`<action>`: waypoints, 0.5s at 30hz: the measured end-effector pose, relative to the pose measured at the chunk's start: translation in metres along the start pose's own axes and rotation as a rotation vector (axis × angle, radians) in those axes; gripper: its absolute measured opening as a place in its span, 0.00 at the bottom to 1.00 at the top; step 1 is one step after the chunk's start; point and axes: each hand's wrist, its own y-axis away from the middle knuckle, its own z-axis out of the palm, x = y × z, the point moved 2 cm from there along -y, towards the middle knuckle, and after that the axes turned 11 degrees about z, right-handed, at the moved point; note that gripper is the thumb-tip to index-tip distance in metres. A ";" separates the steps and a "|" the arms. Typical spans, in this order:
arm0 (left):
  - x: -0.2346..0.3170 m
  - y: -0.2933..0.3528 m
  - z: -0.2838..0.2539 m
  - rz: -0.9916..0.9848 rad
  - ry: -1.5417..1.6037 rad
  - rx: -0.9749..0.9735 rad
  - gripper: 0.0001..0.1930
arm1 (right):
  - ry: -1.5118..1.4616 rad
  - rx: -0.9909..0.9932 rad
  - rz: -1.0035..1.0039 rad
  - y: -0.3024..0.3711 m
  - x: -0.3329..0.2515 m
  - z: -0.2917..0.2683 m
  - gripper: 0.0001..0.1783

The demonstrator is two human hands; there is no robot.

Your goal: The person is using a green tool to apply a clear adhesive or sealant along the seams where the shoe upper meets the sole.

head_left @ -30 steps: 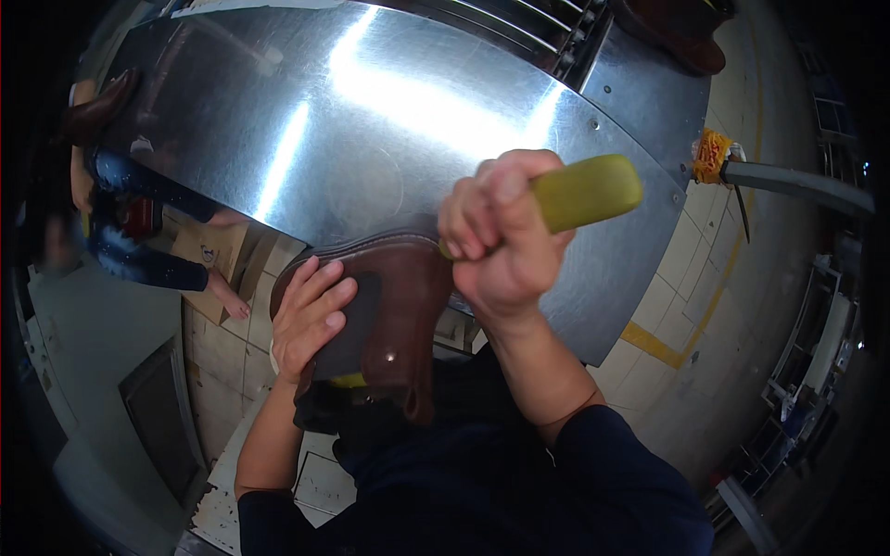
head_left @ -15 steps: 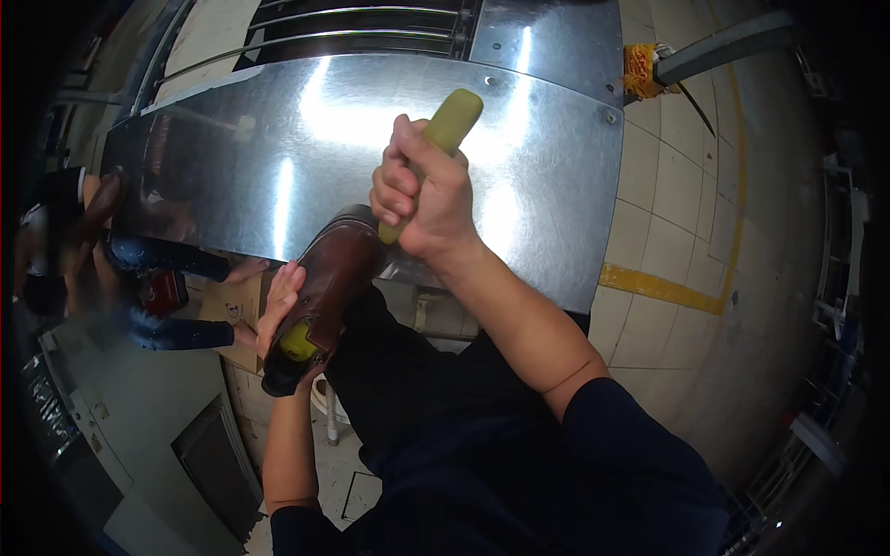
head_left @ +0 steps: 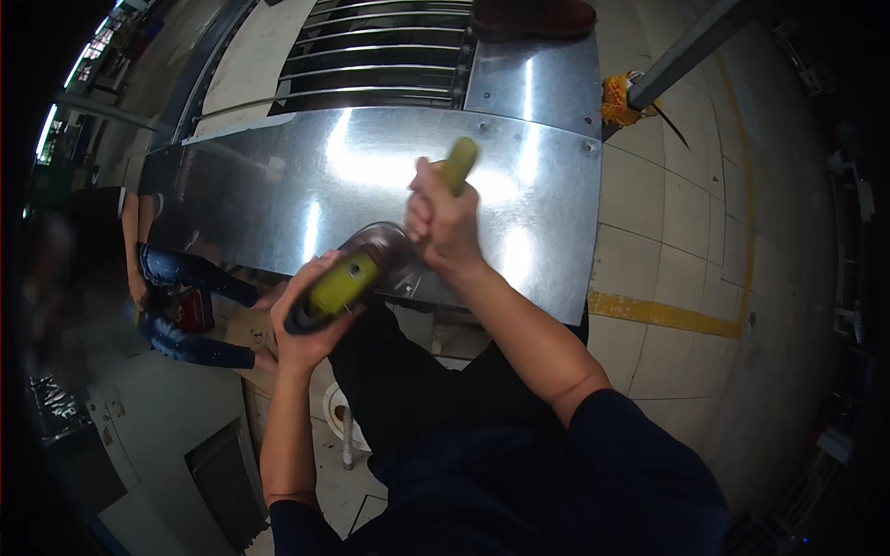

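My left hand (head_left: pixel 306 350) grips a dark brown leather shoe (head_left: pixel 382 239) around its heel end, at the near edge of the metal table. The shoe's opening faces up, showing a yellow-green shoe last (head_left: pixel 345 284) inside. Just beyond the toe, my right hand (head_left: pixel 449 227) is closed around a long olive-green bar (head_left: pixel 460 163), whose upper end sticks out past the thumb. The bar's lower end is blurred and partly hidden by my fist; I cannot tell whether it touches the shoe.
Beneath the shoe is the shiny metal table (head_left: pixel 232 199). Metal rollers (head_left: pixel 380 72) lie beyond it, and another brown shoe (head_left: pixel 533 20) sits at the far edge. A grey post (head_left: pixel 686 48) with yellow wrapping rises at right. A person in speckled blue trousers (head_left: pixel 199 350) is at left.
The shoe has turned in my left hand, bringing its opening and the last into fuller view. My right hand has shifted slightly right and down with the bar. Another shoe has come into view.
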 end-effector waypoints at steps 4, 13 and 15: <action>0.027 -0.019 0.010 0.437 -0.452 -0.295 0.17 | -0.008 0.016 -0.220 0.032 -0.064 -0.043 0.18; 0.027 -0.012 0.042 0.200 -0.388 -0.301 0.19 | 0.030 -0.121 -0.178 0.073 -0.055 -0.057 0.14; 0.027 -0.011 0.040 0.159 -0.375 -0.300 0.19 | 0.060 -0.054 -0.168 0.071 -0.050 -0.055 0.14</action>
